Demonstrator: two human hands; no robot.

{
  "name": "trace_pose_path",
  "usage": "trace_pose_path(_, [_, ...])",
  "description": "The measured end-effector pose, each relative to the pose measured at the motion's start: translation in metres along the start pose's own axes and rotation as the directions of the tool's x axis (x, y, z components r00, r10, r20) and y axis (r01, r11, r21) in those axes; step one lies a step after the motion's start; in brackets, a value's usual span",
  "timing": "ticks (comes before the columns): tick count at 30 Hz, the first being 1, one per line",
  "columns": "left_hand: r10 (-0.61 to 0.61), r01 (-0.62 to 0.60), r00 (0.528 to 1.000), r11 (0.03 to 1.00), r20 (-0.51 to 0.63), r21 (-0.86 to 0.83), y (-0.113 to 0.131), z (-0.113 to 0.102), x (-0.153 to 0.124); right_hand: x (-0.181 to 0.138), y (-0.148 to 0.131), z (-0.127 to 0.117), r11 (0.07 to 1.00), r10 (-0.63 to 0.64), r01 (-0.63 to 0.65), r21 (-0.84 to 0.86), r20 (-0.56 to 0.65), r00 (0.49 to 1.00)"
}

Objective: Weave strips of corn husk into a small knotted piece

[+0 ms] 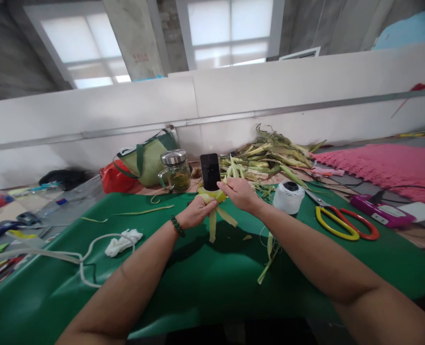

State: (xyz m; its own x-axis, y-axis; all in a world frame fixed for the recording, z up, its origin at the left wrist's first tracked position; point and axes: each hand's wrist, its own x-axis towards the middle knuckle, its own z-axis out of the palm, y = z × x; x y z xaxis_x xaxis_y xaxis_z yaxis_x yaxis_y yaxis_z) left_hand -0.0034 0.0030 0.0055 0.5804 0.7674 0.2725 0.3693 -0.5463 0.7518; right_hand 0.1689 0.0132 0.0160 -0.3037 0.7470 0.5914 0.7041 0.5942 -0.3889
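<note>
Both hands meet over the middle of the green table cover (205,287). My left hand (197,211), with a bead bracelet at the wrist, is closed on pale yellow-green plant strips (212,225) that look like corn husk. Two strip ends hang below it. From the right, my right hand (241,194) pinches the upper part of the same strips, which fan upward past its fingers. Just behind the hands a dark phone (210,171) stands upright in a yellow holder, partly hidden. A white spool of thread (289,197) stands right of my right hand.
Scissors (341,223) with yellow and red handles lie right. Behind are a heap of husks (269,151) and a lidded glass mug (176,172). A green bag (151,160) stands back left. White tissue (123,242) and a white cable (85,261) lie left; a purple device (383,211), far right.
</note>
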Motion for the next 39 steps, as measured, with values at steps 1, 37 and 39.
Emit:
trace_pose_path(1, [-0.002, 0.002, 1.000, 1.000, 0.009, 0.001, 0.000, 0.000, 0.000, 0.000, 0.001, -0.001, 1.000, -0.005, 0.005, 0.016, -0.002, 1.000])
trace_pose_path(37, [-0.052, 0.052, 0.997, 0.999, 0.058, 0.009, -0.007, 0.012, 0.000, 0.001, 0.008, 0.012, 0.984, -0.014, -0.029, 0.174, 0.238, 0.971])
trace_pose_path(39, [-0.063, 0.063, 0.996, 0.998, 0.060, 0.015, -0.007, 0.011, -0.001, 0.001, 0.008, 0.012, 0.984, -0.003, -0.038, 0.177, 0.226, 0.974])
